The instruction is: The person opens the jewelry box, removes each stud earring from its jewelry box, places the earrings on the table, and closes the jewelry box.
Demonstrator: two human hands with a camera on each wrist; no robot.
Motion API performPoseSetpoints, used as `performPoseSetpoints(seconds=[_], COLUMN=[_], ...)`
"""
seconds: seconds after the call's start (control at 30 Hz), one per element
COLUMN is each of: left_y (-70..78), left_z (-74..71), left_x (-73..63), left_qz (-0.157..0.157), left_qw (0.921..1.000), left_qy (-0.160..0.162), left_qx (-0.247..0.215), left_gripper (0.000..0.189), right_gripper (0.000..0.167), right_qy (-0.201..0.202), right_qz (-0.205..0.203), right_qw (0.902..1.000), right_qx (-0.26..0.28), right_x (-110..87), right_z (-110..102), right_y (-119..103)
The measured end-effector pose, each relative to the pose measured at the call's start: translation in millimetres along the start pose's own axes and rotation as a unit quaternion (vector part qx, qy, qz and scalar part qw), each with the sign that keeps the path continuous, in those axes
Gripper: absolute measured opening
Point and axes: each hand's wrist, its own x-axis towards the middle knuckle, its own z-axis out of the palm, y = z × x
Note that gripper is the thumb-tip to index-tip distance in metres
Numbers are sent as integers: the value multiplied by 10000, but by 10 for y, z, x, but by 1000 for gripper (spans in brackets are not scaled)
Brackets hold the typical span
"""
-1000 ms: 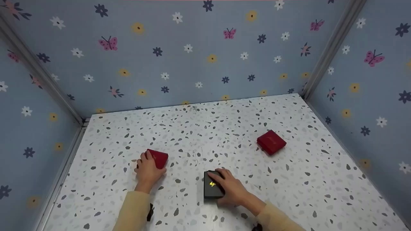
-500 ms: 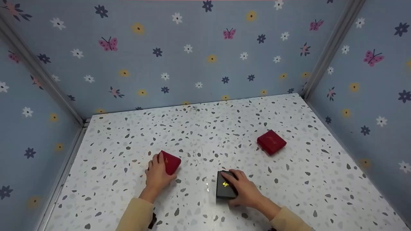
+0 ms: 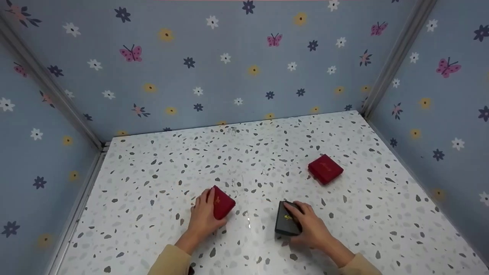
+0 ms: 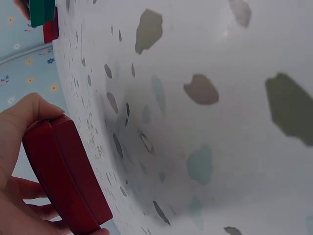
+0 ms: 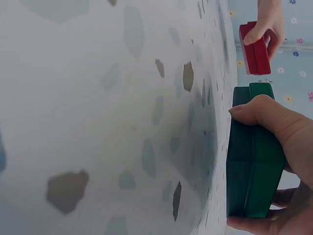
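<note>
A small red box with gold lettering (image 3: 223, 203) is gripped by my left hand (image 3: 203, 217), left of centre in the head view. In the left wrist view the thumb bends over one end of this red box (image 4: 66, 174), and fingers curl round the far side. My right hand (image 3: 314, 228) holds a dark green box with a gold mark (image 3: 285, 222). Seen from the right wrist, thumb and fingers span the two ends of the green box (image 5: 253, 161). Both boxes look closed, with a seam along the side. Whether they touch the table is hard to tell.
Another red box (image 3: 325, 169) lies on the speckled white table (image 3: 244, 152), beyond the right hand. Blue flowered panels (image 3: 229, 68) enclose the table at the back and both sides.
Both hands have shifted right across the table, carrying the red box and the green box along. The left one has also come slightly nearer. The far red box stays in place.
</note>
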Motion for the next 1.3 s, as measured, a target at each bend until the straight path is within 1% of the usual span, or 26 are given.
performPoseSetpoints(seconds=[0.1, 0.23, 0.37, 0.5, 0.7, 0.8, 1.07, 1.2, 1.3], left_y=[58, 122, 170, 205, 256, 283, 338, 361, 377], left_z=[32, 72, 114, 151, 175, 194, 237, 257, 273], left_x=[-31, -53, -68, -76, -64, -53, -35, -28, -18], left_qz=[278, 642, 1053, 1424, 1695, 1869, 2340, 2517, 2579], left_qw=[9995, 9973, 9931, 9876, 9786, 9729, 9603, 9532, 9489], left_qy=[-95, -300, -473, -645, -1163, -1358, -1514, -1671, -1814], left_qx=[-88, -191, -191, -177, -48, 19, 98, 122, 133], left_gripper=[95, 96, 94, 94, 99, 101, 101, 99, 99], right_gripper=[96, 96, 94, 93, 91, 91, 90, 90, 90], right_qy=[69, 145, 322, 526, 704, 798, 868, 1001, 1076], right_qz=[267, 659, 927, 1095, 1385, 1532, 2090, 2211, 2285], right_qw=[9996, 9977, 9952, 9926, 9877, 9848, 9739, 9699, 9674], right_qx=[-10, 59, 43, 20, 164, 165, 150, 183, 187], right_x=[-22, -37, -49, -54, -37, -29, -36, -43, -53], right_z=[-44, -103, -151, -177, -228, -271, -395, -439, -465], right_y=[57, 133, 207, 292, 402, 452, 652, 742, 795])
